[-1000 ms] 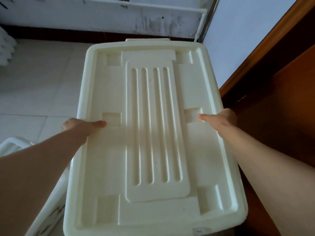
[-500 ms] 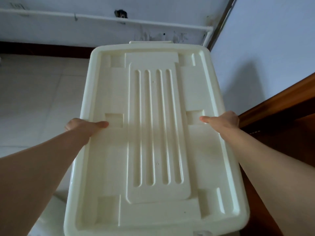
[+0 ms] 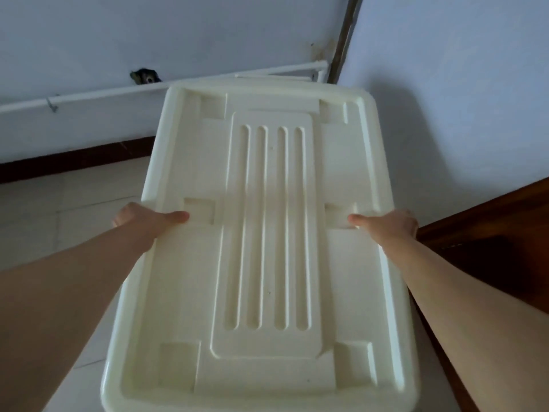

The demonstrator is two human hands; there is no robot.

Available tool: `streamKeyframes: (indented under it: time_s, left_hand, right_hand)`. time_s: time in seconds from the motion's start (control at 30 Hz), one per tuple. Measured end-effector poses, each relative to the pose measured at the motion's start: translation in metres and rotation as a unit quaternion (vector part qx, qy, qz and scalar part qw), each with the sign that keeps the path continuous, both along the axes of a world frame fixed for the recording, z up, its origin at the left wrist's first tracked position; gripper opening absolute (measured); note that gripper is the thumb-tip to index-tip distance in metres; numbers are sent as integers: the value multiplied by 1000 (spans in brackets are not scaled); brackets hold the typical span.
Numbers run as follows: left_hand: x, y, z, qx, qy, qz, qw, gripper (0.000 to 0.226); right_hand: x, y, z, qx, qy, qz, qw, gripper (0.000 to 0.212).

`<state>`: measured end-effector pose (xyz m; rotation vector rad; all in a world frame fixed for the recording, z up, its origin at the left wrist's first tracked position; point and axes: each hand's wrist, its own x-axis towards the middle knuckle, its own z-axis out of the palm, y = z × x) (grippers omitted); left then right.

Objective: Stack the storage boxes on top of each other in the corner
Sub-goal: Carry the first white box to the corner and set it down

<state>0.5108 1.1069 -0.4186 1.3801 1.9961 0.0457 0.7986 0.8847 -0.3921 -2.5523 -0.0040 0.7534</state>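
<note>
A large cream storage box [image 3: 267, 233] with a ribbed lid fills the middle of the view, its long axis pointing toward the room corner. My left hand [image 3: 145, 220] grips its left rim with the thumb on the lid. On the right rim sits my right hand [image 3: 389, 223], thumb on top too. Fingers below the rim are hidden. Only the lid shows; the box's body and whatever lies under it are out of sight.
The room corner [image 3: 338, 55] lies just beyond the box's far end, with a white pipe [image 3: 89, 95] along the back wall and a hole [image 3: 145, 76] above it. A dark wooden piece of furniture [image 3: 490, 239] stands at the right. Pale floor tiles [image 3: 59, 209] spread left.
The box has risen and moved toward the corner with both hands holding it. More wall and less floor shows, and the second white box at lower left has left view.
</note>
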Motion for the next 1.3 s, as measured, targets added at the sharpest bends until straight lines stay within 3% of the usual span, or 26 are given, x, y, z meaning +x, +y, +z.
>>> streamKeyframes:
  time_s: [0.13, 0.47, 0.57, 0.7, 0.9, 1.13, 1.23, 1.3]
  left_hand:
    - [30, 38, -1, -5, -3, -24, 1000, 84]
    - [51, 145, -5, -53, -23, -137, 989, 95]
    - [50, 179, -2, -43, -8, -176, 983, 79]
    - [47, 221, -12, -36, 0, -246, 969, 119]
    - [68, 229, -6, 6, 22, -313, 949, 84]
    - [88, 230, -17, 4, 53, -402, 914, 79]
    - [100, 233, -19, 7, 59, -429, 901, 59]
    - [111, 239, -21, 6, 74, -441, 894, 60]
  right_hand:
    - [15, 23, 0, -16, 0, -29, 999, 81]
    - [-9, 93, -2, -58, -9, -112, 992, 91]
    - [-32, 115, -5, -69, -18, -155, 985, 98]
    - [-65, 127, -8, -67, -23, -208, 976, 98]
    - [-98, 122, -22, -41, 6, -281, 959, 79]
    - [-117, 106, -43, -26, 44, -330, 943, 74]
    - [-121, 103, -47, -14, 49, -345, 937, 76]
    - [-123, 105, -50, -7, 54, -355, 933, 78]
